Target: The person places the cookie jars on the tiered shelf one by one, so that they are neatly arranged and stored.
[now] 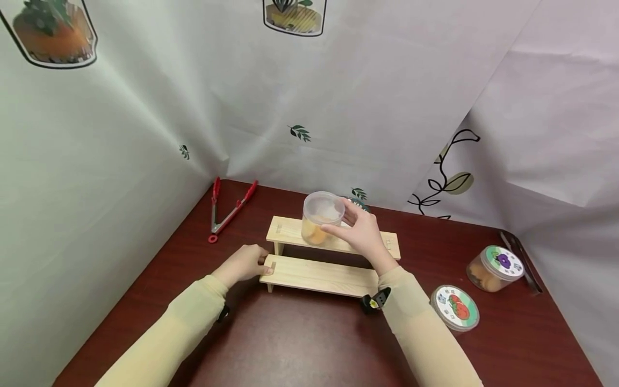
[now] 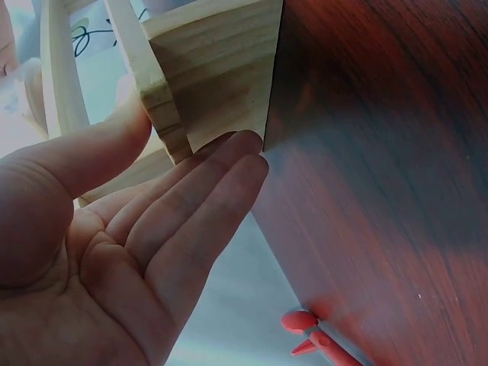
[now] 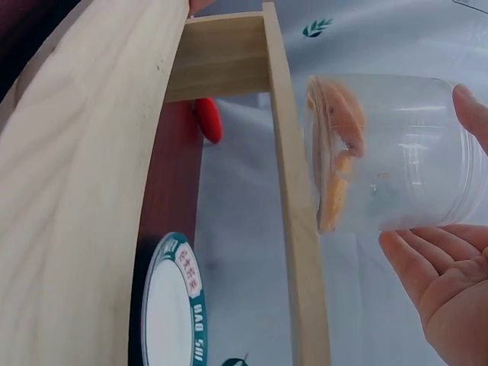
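Note:
My right hand [image 1: 360,231] grips a clear plastic jar [image 3: 404,152] near its rim, thumb on one side and fingers on the other. Orange-yellow pieces [image 3: 339,145] lie in the jar's bottom, and no lid shows on its top. Its base is right at the upper board [image 1: 290,231] of a two-step wooden rack. At the rack's left end, my left hand [image 1: 244,263] pinches the lower board [image 1: 319,274]. The left thumb lies along the board's edge, while the fingers [image 2: 206,198] lie against the side panel [image 2: 221,76].
Red-handled tongs [image 1: 224,219] lie at the back left. A lidded jar with a tomato picture [image 1: 454,307] and another with a purple flower [image 1: 495,267] stand at the right, near dark utensils [image 1: 524,260]. Behind the rack is a white disc [image 3: 169,313] with a green lettered rim.

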